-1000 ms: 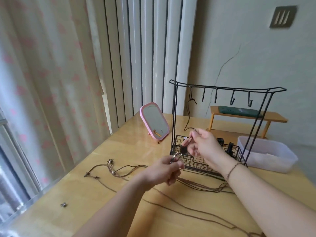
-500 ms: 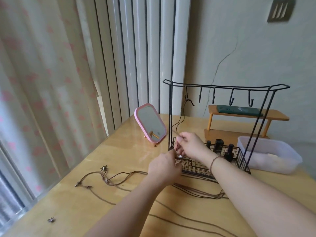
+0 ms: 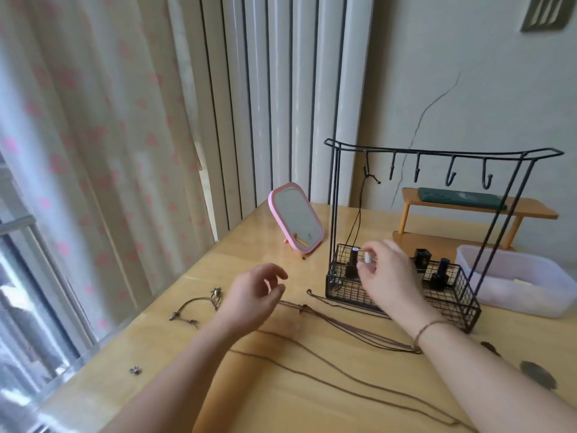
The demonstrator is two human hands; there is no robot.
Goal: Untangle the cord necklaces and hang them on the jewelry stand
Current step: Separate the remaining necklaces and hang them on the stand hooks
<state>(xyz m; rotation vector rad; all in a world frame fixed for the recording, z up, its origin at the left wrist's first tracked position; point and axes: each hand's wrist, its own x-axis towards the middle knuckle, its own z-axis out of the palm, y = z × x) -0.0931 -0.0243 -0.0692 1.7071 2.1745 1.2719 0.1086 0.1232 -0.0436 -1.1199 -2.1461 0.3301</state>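
Head view: right hand (image 3: 385, 276) pinches small white piece (image 3: 367, 257), perhaps bead; left hand (image 3: 249, 295) loose.

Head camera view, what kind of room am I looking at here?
Probably a bedroom or dressing corner at home: a wooden table by a curtained window, with a pink vanity mirror and a wire jewelry stand holding small bottles.

Right hand (image 3: 385, 278) pinches small white piece, maybe bead, over stand basket (image 3: 449, 300); left hand (image 3: 253, 295) loosely curled.
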